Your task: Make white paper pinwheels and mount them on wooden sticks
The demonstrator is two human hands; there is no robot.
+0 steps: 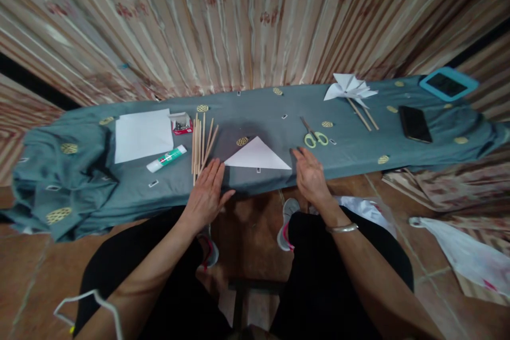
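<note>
A white sheet of paper folded into a triangle (258, 155) lies on the cloth in front of me, its long edge towards me. My left hand (207, 194) rests flat by its left corner, fingers stretched out and thumb apart, holding nothing. Those fingertips reach the lower ends of several thin wooden sticks (198, 143). Beside the triangle's right corner is my right hand (311, 176), empty, with its fingers loosely bent and a small gap to the paper. Scissors with pale green handles (314, 138) lie just beyond it, blades pointing away.
Left of the sticks are white paper sheets (143, 135), a glue stick (166, 159) and a small red box (181, 124) of metal bits. At right lie white paper pinwheels (348, 88) on sticks, a black phone (415, 124) and a blue-framed device (448, 84). A curtain (239, 21) hangs behind.
</note>
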